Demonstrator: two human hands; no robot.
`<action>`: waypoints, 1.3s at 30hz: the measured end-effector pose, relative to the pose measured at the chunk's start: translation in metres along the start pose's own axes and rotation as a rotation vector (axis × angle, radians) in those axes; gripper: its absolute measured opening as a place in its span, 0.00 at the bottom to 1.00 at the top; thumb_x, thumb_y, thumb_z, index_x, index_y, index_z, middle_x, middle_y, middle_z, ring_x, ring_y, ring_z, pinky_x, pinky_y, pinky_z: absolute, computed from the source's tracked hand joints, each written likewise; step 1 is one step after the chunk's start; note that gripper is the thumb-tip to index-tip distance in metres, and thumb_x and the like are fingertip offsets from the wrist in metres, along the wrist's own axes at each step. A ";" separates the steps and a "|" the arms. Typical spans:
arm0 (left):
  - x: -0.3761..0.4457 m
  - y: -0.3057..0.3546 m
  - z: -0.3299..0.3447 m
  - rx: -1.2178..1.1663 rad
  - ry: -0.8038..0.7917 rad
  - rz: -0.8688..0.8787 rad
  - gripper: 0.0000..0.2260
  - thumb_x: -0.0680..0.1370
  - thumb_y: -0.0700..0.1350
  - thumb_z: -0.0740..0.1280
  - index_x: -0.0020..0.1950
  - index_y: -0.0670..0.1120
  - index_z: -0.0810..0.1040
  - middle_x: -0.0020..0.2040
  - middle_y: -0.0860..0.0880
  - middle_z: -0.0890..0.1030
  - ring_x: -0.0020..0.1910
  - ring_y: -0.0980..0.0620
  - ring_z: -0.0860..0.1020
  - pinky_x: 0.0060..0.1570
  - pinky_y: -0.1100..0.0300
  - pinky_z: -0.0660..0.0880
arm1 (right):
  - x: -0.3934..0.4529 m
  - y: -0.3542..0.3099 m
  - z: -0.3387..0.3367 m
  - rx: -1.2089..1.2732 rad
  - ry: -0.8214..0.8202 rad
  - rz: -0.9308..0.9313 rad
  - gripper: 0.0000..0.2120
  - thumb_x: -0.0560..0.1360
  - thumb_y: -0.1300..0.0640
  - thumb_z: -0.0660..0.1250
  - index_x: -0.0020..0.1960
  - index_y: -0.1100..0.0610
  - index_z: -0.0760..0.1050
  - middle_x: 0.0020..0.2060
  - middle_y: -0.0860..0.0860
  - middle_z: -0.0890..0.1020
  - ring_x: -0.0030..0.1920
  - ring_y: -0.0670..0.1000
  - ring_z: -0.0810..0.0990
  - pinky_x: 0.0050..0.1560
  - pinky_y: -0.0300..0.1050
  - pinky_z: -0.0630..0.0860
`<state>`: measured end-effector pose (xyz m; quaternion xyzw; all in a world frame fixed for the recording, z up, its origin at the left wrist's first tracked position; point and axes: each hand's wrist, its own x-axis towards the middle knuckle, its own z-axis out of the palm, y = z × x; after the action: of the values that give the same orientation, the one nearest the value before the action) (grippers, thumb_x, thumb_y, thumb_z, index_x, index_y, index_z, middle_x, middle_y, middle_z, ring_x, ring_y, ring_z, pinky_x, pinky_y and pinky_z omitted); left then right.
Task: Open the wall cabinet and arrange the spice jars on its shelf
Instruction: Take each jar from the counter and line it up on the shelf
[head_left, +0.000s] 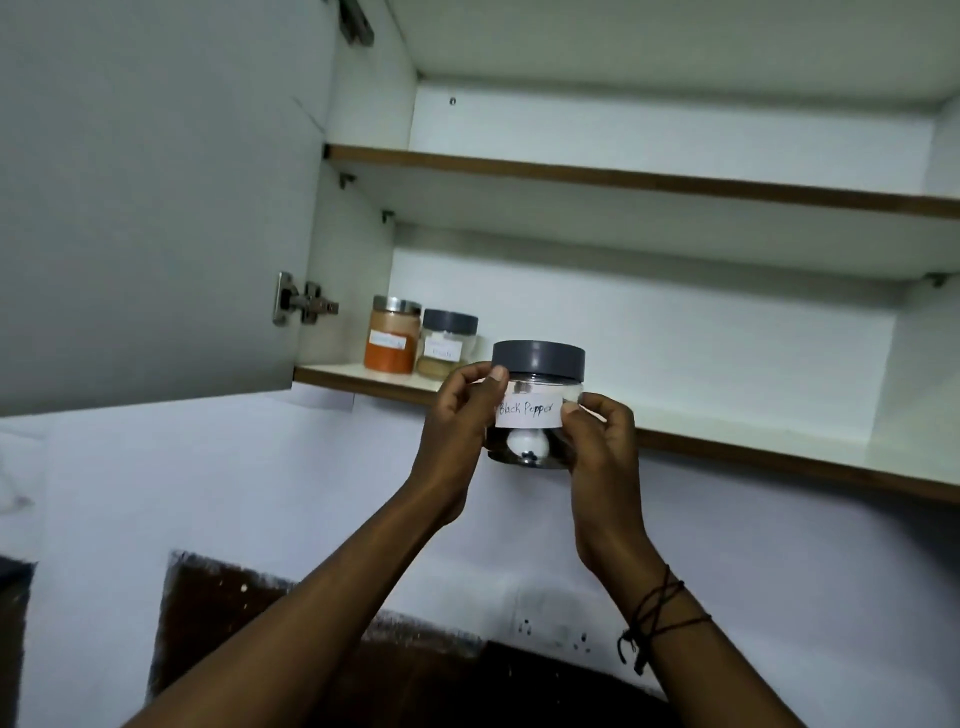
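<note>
The wall cabinet stands open, its door (156, 208) swung out to the left. I hold a clear jar with a grey lid and a "Black Pepper" label (535, 400) up in front of the lower shelf (753, 441), just below its front edge. My left hand (460, 431) grips the jar's left side and my right hand (602, 441) grips its right side. On the shelf's left end stand an orange spice jar with a metal lid (392, 335) and, beside it, a smaller grey-lidded jar (447, 345).
An upper shelf (675, 179) crosses the cabinet above. The lower shelf runs bare to the right of the two jars. A hinge (301, 304) sits on the door's inner edge. Below the cabinet are a white wall and a dark patch (223, 623).
</note>
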<state>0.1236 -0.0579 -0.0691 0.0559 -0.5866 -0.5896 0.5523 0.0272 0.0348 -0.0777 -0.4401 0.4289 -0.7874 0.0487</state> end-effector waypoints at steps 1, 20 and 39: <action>0.009 0.006 0.003 -0.014 0.014 0.008 0.15 0.76 0.58 0.69 0.58 0.51 0.80 0.52 0.46 0.84 0.48 0.52 0.82 0.46 0.54 0.79 | 0.010 -0.005 0.003 -0.012 -0.001 -0.009 0.09 0.78 0.54 0.65 0.57 0.51 0.72 0.49 0.46 0.83 0.49 0.46 0.83 0.47 0.42 0.78; 0.120 -0.005 0.023 0.378 0.214 0.039 0.08 0.80 0.43 0.63 0.58 0.45 0.75 0.53 0.45 0.81 0.53 0.45 0.80 0.53 0.50 0.80 | 0.134 0.012 0.041 -0.627 -0.001 0.003 0.17 0.77 0.60 0.63 0.65 0.61 0.72 0.62 0.56 0.76 0.60 0.56 0.75 0.53 0.40 0.67; 0.179 -0.023 0.006 0.717 0.017 -0.130 0.13 0.73 0.36 0.60 0.57 0.41 0.73 0.46 0.44 0.76 0.43 0.49 0.75 0.35 0.59 0.69 | 0.162 0.035 0.053 -0.665 -0.380 0.192 0.13 0.73 0.65 0.71 0.56 0.66 0.78 0.54 0.64 0.83 0.53 0.59 0.81 0.58 0.50 0.78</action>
<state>0.0370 -0.1891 0.0191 0.2881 -0.7468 -0.3797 0.4638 -0.0428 -0.0940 0.0160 -0.5275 0.6832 -0.5020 0.0554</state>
